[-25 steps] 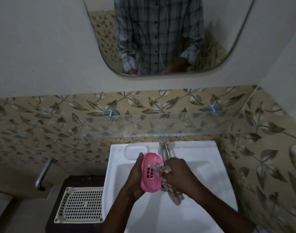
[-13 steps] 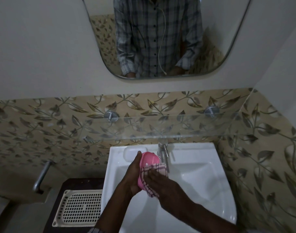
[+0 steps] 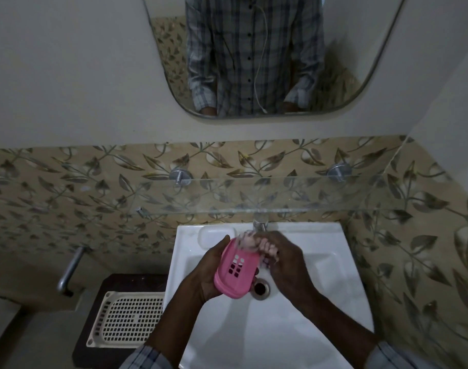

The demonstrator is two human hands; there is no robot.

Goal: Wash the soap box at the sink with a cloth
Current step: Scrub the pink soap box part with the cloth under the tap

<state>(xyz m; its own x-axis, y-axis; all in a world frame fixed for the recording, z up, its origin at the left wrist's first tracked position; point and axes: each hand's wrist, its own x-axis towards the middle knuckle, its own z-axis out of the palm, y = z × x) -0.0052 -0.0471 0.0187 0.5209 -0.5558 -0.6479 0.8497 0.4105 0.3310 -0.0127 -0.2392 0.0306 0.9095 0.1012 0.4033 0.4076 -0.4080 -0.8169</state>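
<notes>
Over the white ceramic sink (image 3: 315,265), both hands work close under the short chrome tap (image 3: 260,222), presumably so that any runoff drops straight into the basin and toward the round metal drain (image 3: 260,288) below. The left hand (image 3: 209,272) cups the pink plastic soap box (image 3: 234,270) from its left side, fingers wrapped beneath it, tilting its slotted face up toward the camera; held that way, the surface to be scrubbed is exposed and steadied. The right hand (image 3: 283,259) is clenched around a bunched pink-and-white checked cloth (image 3: 254,242), pressing it against the far end of the box. The cloth is blurred, so its exact contact cannot be told. Whether water is running is unclear. A cream perforated plastic tray (image 3: 126,318) lies on the dark stand left of the sink, apart from the work.
</notes>
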